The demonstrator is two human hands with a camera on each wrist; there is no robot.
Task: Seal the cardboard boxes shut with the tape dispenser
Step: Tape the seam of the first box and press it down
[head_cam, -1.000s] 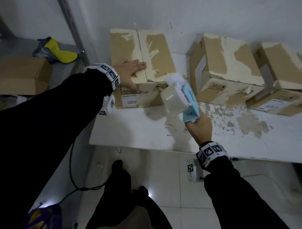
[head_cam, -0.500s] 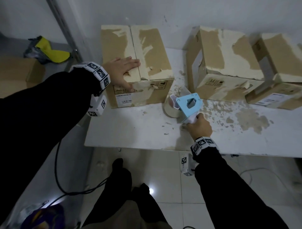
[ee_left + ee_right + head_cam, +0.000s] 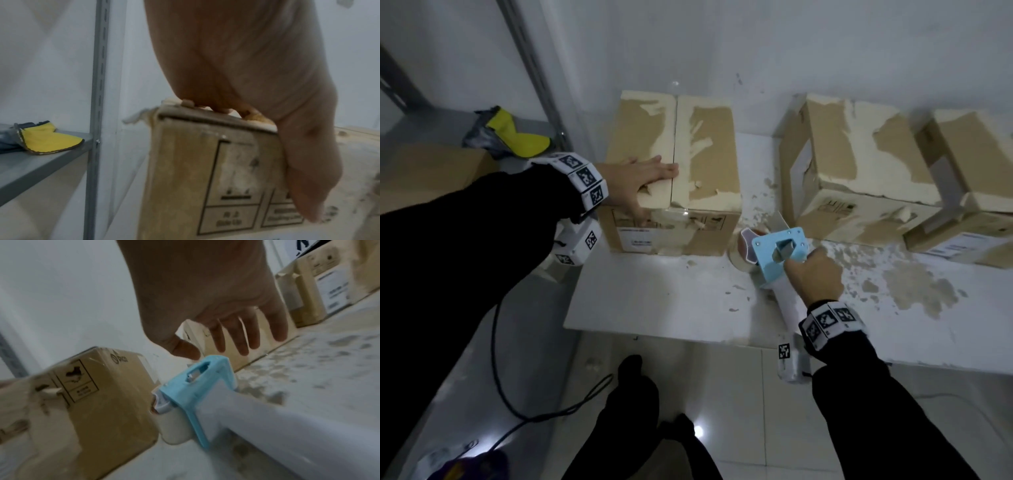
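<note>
**Left hand flat on box, dispenser lying on bench**

The left hand [image 3: 635, 185] lies flat on the left flap of the box [image 3: 702, 161] at upper centre, fingers straight and together, thumb down over its front edge. The dispenser [image 3: 777, 253] lies on the bench [image 3: 654, 301] just right of that box, its tape roll beside the box's front corner. The right hand [image 3: 207, 293] hovers over the handle, fingers spread and loose, gripping nothing. Two more boxes [image 3: 859, 161] stand at upper right.
</note>
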